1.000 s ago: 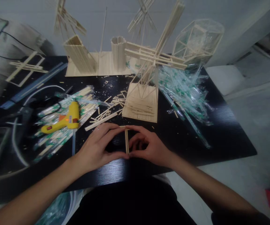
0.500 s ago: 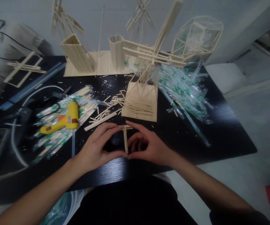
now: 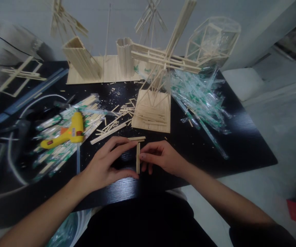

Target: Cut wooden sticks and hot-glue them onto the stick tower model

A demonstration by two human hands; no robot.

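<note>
Short wooden sticks (image 3: pixel 138 161) lie side by side between your two hands, pointing away from you, with a wooden crosspiece (image 3: pixel 139 139) across their far end like the top of a T. Your left hand (image 3: pixel 105 166) grips them end to end: its forefinger is at the far end, by the crosspiece, and its thumb at the near end. On your right hand (image 3: pixel 165 159), the thumb and forefinger are drawn together against the sticks' right edge; whether they pinch or only press, I cannot tell. Beneath your fingers is the black table (image 3: pixel 189 144). Just beyond your left fingers you have loose sticks (image 3: pixel 111 129), and farther left of them a yellow glue gun (image 3: pixel 76 127) on wrapped stick bundles. Past your fingertips is a square stick base (image 3: pixel 150 127); plastic wrappers (image 3: pixel 201 96) lie beyond your right fingers, off to the right.
</note>
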